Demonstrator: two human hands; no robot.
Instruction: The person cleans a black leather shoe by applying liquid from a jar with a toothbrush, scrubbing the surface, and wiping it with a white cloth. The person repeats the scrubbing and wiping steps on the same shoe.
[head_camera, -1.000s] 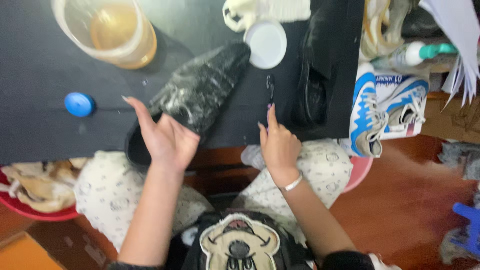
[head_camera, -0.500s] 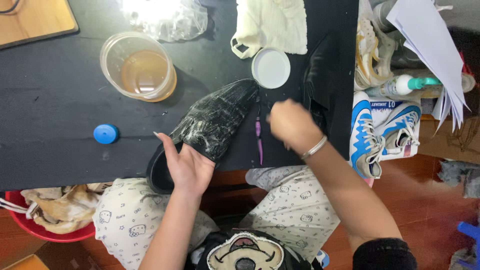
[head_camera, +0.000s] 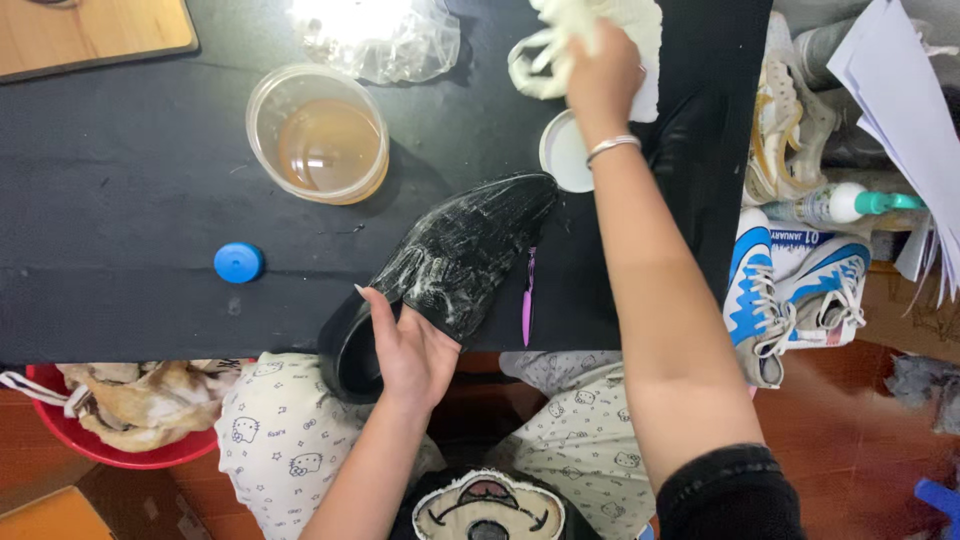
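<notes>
Now my left hand grips the heel of the soapy black leather shoe at the black table edge | right hand closes on a pale cloth, probably pinching it | tub of amber liquid stands nearby.

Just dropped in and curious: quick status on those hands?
Left hand steadies black shoe, soapy, at table edge. Right hand grips white cloth far across. Amber liquid cup beside shoe.

The left hand is held low and near, palm down, fingers curled. The right arm is stretched far forward, its hand closed.
</notes>
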